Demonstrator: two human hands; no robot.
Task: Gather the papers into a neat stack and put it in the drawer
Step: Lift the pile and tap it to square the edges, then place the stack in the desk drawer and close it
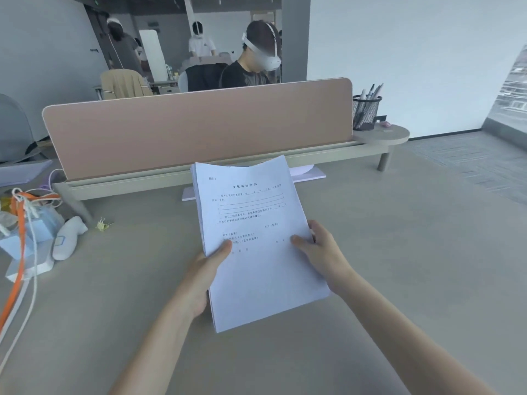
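Note:
A stack of white printed papers (256, 238) is held above the grey desk (399, 266), its top sheet facing me and its far edge slightly curled. My left hand (205, 269) grips the stack's left edge, thumb on top. My right hand (319, 249) grips the right edge, thumb pressed on the top sheet. More white paper (308, 173) lies flat on the desk behind the stack, under the divider rail. No drawer is in view.
A pink divider panel (199, 124) stands across the back of the desk. A mesh pen cup (366, 112) sits on a round shelf at the right. Cables, a white handheld device (68, 238) and boxes crowd the left. A person with a headset sits beyond the divider.

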